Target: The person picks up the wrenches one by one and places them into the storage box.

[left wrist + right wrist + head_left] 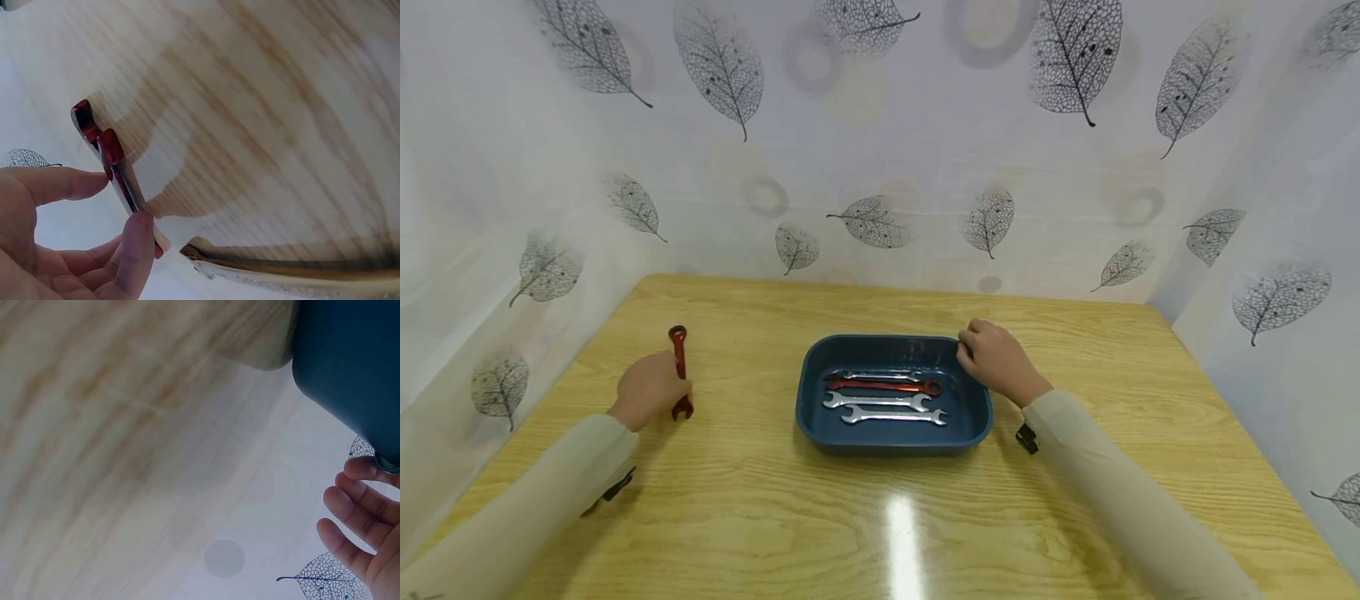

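Note:
My left hand (pixel 651 388) pinches a red combination wrench (pixel 680 354) by its shank, at the left of the table. Its ring end points away from me and its open end toward me. In the left wrist view the thumb and fingers hold the same wrench (pixel 112 148) close over the wood. At the far right corner of a dark blue tray (pixel 895 450), my right hand (pixel 997 360) grips the rim with curled fingers. Inside the tray lie three silver open-end wrenches (pixel 895 416) and another red wrench (pixel 883 386), roughly side by side.
A wooden table (pixel 737 517) carries the tray near its middle. White cloth (pixel 895 150) with a leaf print stands behind the table and along both sides. Dark straps show under both sleeves at the wrists.

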Tool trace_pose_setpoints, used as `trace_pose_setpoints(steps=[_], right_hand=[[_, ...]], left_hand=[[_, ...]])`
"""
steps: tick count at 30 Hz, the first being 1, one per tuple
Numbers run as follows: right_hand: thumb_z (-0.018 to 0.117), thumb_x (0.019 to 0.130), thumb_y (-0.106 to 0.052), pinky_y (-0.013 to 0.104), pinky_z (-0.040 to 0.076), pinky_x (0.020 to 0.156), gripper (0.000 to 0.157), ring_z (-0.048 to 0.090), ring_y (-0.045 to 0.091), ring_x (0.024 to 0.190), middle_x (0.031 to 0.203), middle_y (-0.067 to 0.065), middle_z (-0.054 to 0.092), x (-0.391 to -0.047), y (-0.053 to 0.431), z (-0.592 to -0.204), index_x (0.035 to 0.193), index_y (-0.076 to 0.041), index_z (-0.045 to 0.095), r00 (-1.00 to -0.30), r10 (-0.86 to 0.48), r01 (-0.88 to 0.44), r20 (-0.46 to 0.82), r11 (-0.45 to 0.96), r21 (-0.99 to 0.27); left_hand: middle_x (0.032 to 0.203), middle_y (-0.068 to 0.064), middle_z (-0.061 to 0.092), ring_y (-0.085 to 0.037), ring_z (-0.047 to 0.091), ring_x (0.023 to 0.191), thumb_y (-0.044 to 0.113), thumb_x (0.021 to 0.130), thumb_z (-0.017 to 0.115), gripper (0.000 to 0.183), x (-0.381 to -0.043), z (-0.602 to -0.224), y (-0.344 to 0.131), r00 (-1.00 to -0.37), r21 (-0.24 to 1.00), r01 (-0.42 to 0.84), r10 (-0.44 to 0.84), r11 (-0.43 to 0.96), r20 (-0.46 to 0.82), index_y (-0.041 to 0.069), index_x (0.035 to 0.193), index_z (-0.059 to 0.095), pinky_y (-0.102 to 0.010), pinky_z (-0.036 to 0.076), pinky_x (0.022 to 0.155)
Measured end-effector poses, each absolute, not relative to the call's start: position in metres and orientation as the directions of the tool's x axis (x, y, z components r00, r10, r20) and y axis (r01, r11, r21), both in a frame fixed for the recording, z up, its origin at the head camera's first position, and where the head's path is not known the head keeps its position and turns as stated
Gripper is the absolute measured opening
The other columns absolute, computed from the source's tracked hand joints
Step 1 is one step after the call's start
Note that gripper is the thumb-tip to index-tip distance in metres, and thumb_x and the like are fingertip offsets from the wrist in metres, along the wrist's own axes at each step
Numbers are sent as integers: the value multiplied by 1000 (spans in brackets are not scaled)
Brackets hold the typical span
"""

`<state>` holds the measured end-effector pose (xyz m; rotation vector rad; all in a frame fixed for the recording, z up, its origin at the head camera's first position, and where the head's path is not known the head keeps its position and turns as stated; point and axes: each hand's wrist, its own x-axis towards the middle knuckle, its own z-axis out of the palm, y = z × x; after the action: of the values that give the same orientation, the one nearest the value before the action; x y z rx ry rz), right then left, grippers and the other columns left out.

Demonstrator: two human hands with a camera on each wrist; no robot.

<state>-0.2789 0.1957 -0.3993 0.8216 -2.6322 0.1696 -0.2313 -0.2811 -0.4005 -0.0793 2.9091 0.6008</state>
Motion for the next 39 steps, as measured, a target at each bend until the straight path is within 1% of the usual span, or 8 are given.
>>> trace_pose_setpoints(steps=[6,10,20,26,33,39], right_hand=[[55,88,-10,32,40,55,15,41,16,58,69,7,49,-280,196,-401,75,-5,62,-763,-521,-565,382,825,-4],[55,87,-9,31,40,55,15,42,16,57,69,7,49,-280,196,-401,75,-4,62,-757,-523,-571,391,821,-7],[53,88,-11,30,39,54,17,41,16,57,69,7,49,-279,196,-400,75,-5,63,-761,-522,-568,384,823,-5],[53,88,-11,30,40,55,17,41,15,57,69,7,49,-279,196,-400,75,-5,62,-763,-521,-566,382,824,-7],[53,88,-11,29,38,54,18,40,15,57,68,6,48,-279,196,-400,74,-5,62,-768,-518,-563,375,827,-10],[53,88,-11,30,38,54,18,40,15,57,68,6,48,-279,197,-400,74,-5,62,-768,-516,-562,380,827,-11]], left_hand=[[49,-3,62,-16,56,46,6,77,54,18,-233,-402,-281,-986,421,-88,-18,903,-168,-1,65,64,-30,42,43],[46,-2,61,-16,57,45,6,75,55,17,-233,-402,-280,-985,425,-90,-19,901,-169,-1,63,65,-30,43,43],[48,-5,62,-16,59,46,4,76,55,14,-232,-400,-281,-987,442,-68,4,895,-159,-3,68,63,-32,44,45],[49,-4,62,-15,58,47,5,78,55,16,-233,-402,-281,-988,423,-55,12,904,-153,-2,67,64,-30,45,46],[51,-7,62,-16,57,46,3,76,55,14,-233,-401,-282,-986,430,-57,16,901,-165,-3,65,61,-30,44,45],[54,-11,60,-17,55,45,1,78,52,9,-232,-403,-284,-986,437,-57,17,898,-163,-6,72,55,-31,43,44]])
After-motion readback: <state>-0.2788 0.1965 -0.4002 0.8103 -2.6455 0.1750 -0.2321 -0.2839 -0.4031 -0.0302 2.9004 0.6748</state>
